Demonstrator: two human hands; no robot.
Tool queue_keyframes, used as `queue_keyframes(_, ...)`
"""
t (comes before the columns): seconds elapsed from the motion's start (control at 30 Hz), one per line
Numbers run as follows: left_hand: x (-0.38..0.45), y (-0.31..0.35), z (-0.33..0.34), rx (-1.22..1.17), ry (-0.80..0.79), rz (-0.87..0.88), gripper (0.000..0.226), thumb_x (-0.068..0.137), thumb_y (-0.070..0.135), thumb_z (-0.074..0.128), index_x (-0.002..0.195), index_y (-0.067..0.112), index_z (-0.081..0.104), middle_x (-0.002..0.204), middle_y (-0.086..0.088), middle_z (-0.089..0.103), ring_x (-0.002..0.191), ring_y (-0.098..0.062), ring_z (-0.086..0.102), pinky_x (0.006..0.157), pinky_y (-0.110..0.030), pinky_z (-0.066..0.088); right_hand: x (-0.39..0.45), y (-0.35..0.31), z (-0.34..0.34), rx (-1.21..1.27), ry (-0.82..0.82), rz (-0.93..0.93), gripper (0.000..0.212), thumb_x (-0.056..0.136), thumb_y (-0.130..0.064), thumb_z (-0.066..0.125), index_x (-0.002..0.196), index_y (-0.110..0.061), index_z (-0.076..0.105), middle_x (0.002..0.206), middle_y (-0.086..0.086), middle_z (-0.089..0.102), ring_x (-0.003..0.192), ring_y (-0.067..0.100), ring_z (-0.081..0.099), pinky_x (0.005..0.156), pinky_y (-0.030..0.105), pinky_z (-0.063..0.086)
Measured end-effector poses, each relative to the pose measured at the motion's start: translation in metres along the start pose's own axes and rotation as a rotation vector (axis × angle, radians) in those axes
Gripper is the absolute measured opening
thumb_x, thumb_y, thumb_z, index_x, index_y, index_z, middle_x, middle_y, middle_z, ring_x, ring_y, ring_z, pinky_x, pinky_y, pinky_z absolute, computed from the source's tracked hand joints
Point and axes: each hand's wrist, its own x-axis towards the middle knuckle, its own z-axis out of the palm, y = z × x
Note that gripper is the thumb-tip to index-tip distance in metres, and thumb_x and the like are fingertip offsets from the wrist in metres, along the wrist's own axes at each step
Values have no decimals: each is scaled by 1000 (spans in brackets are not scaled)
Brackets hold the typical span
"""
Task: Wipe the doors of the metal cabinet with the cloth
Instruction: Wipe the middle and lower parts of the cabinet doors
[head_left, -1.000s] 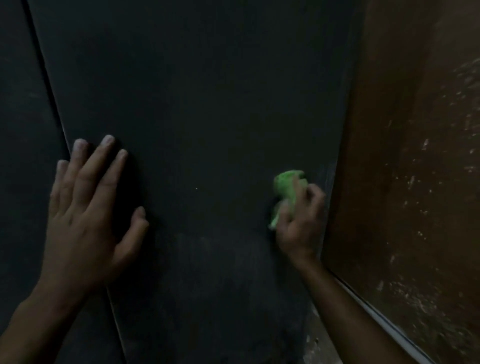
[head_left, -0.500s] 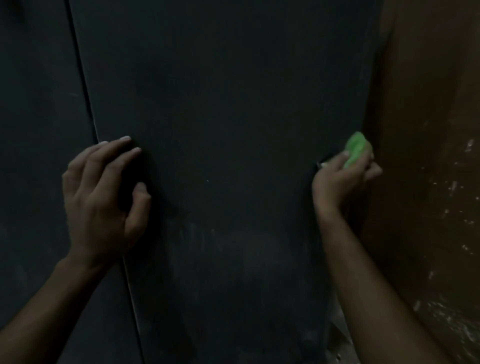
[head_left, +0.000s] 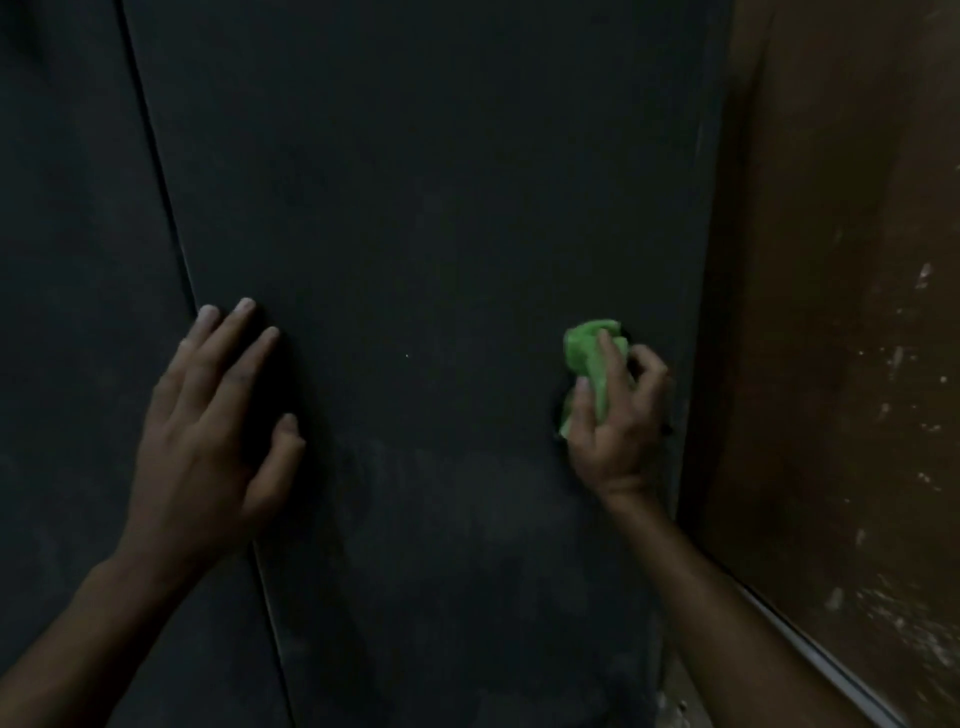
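- Right hand (head_left: 618, 415) grips cloth (head_left: 589, 348), back from the door (head_left: 441, 208) edge, now inboard.
- Left hand (head_left: 208, 441) flat again, fingers straight, bracing door.
- Wiping stroke reverses; lower panel looks smeared, undone.

There are no words, numbers or signs to read here. The dark door (head_left: 415, 208) has no label on it. The green cloth (head_left: 589, 353) shows none either.

Cloth (head_left: 589, 358) on door (head_left: 415, 208), wall (head_left: 841, 312) right.
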Motion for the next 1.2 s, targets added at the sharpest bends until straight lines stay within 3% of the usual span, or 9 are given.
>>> queue_keyframes(0.17, -9, 2, -3, 37, -70, -1, 67, 90, 31, 50, 147, -4, 43, 163, -16, 27, 155, -33, 17, 126, -47, 15, 28, 1, 4, 56, 218, 654, 50, 97, -29, 47, 143, -8, 48, 125, 23, 47, 114, 38, 50, 96, 35, 38)
queue_keyframes(0.37, -9, 1, -5, 5, -79, -15, 65, 91, 29, 50, 147, -3, 43, 162, -15, 29, 154, -31, 19, 124, -51, 20, -19, -9, -1, -92, -209, -328, 53, 91, -36, 52, 142, -22, 45, 128, 16, 43, 106, 36, 48, 87, 44, 43)
queue_keyframes(0.57, -9, 1, -9, -14, -88, -23, 67, 90, 28, 51, 149, -2, 41, 163, -14, 30, 155, -28, 19, 124, -51, 23, 9, 21, -6, 12, 192, 772, 48, 99, -27, 48, 144, -10, 47, 128, 26, 46, 120, 42, 47, 100, 37, 33)
queue_keyframes(0.63, -8, 4, -7, -39, -81, -28, 67, 90, 28, 52, 149, -2, 41, 162, -15, 31, 155, -29, 18, 123, -51, 23, 9, -13, 6, -15, 156, 587, 51, 98, -32, 47, 143, -8, 48, 129, 26, 45, 118, 41, 47, 100, 38, 36)
queue_keyframes(0.73, -13, 4, -6, -72, -64, -25, 66, 91, 27, 51, 148, -3, 41, 161, -15, 33, 154, -28, 21, 123, -49, 25, -27, -42, 10, -27, -141, -159, 53, 94, -35, 50, 144, -19, 45, 129, 19, 42, 109, 36, 48, 93, 42, 42)
queue_keyframes(0.8, -17, -1, -9, -66, -58, -13, 64, 91, 26, 51, 148, -4, 42, 159, -16, 35, 153, -30, 24, 123, -47, 26, -32, -18, 0, -92, -260, -407, 53, 90, -36, 52, 141, -24, 43, 127, 17, 42, 102, 37, 49, 84, 45, 47)
queue_keyframes(0.93, -23, -12, -17, -11, -42, -23, 62, 91, 24, 51, 145, -5, 45, 157, -18, 37, 151, -32, 28, 123, -46, 26, -10, 11, -12, -106, 69, 336, 48, 96, -26, 51, 141, -10, 50, 121, 28, 49, 107, 44, 53, 94, 44, 42)
queue_keyframes(1.0, -24, -13, -18, 12, -34, -29, 61, 90, 21, 51, 145, -5, 46, 157, -18, 38, 150, -34, 28, 122, -48, 26, 4, -14, 3, -83, 140, 466, 48, 97, -23, 52, 143, -9, 49, 123, 28, 48, 110, 43, 51, 96, 43, 40)
queue_keyframes(1.2, -31, -14, -11, 65, -18, -49, 62, 87, 16, 49, 146, -2, 45, 159, -17, 34, 152, -34, 23, 125, -48, 15, -57, -137, 27, 64, -273, -388, 54, 89, -36, 56, 142, -28, 49, 129, 14, 41, 98, 34, 46, 82, 43, 43)
